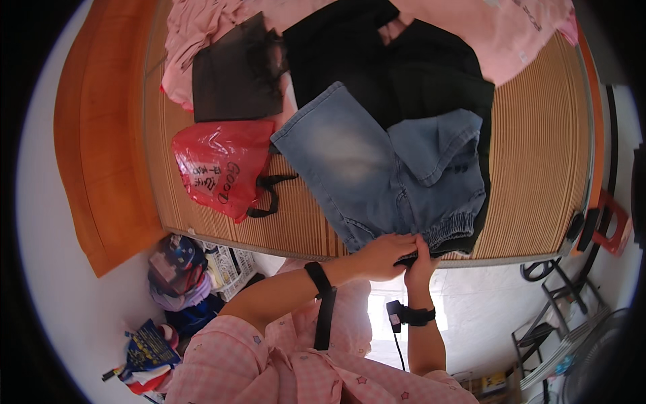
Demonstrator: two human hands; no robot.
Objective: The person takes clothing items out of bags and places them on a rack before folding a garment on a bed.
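Blue denim pants [348,156] with an elastic waistband lie on a bamboo mat [535,166], one leg folded back over them. Both hands meet at the waistband by the mat's near edge. My left hand [388,256] is closed on the waistband's left part, its fingers partly hidden. Against it, my right hand [421,260] grips the waistband and a bit of dark cloth. Under the denim is a black garment [439,65]. A dark sheer cloth [237,81] lies to the upper left, above a red plastic bag [222,166] that bears writing.
Pink bedding [494,35] spreads along the far side. An orange wooden headboard [108,126] stands at the left. Below it are bags [176,267] and a white basket [229,267]. A fan [603,363] and a dark metal frame [547,303] stand at lower right.
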